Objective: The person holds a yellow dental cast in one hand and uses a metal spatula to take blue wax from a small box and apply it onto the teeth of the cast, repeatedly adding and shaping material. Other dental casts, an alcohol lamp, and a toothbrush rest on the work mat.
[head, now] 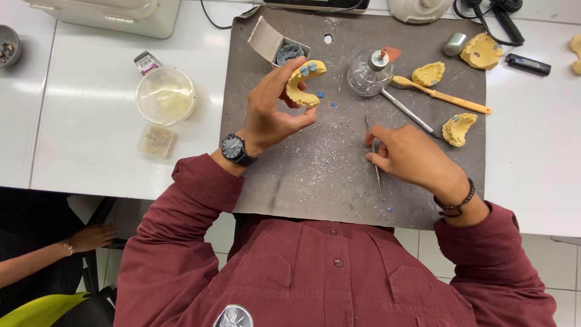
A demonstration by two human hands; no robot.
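Note:
My left hand (272,106) holds up a yellow dental cast (302,82) shaped like a jaw arch, with grey-blue wax on its top. My right hand (408,156) rests on the grey work mat (339,175) and pinches a thin metal instrument (376,166) that lies along the mat. Small blue wax bits (321,95) lie scattered between the hands. A glass spirit burner (369,72) stands just beyond my right hand.
More yellow casts (458,128) lie at the right, beside a yellow-handled tool (445,95) and a metal spatula (408,112). An open small box (275,42) sits at the mat's top. A lidded plastic tub (165,95) stands left. Another person's hand (91,237) shows at lower left.

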